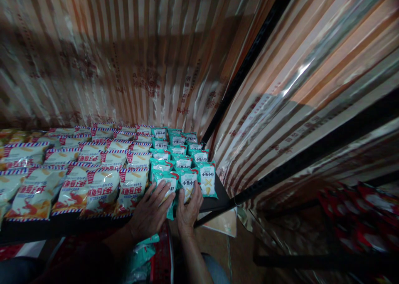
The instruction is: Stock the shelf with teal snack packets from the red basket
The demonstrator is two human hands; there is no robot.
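Note:
Small teal snack bags (178, 151) stand in tight rows at the right end of a dark shelf. My left hand (151, 211) lies with fingers spread over the front of a teal bag (165, 178) in the front row, touching it. Beside it, my right hand (189, 211) has its thumb and fingers at the two sides of the neighbouring teal bag (187, 180), its lower part between them. Another teal bag (208, 180) stands at the row's right end, just past my right fingers. The undersides of both hands are hidden.
White and red snack bags (101, 190) fill the shelf to the left. Below it, a red crate (161, 255) holds more teal bags (141, 255). A dark metal post (229, 97) and striped sheeting (124, 59) bound the shelf. Red packages (364, 217) sit at the right.

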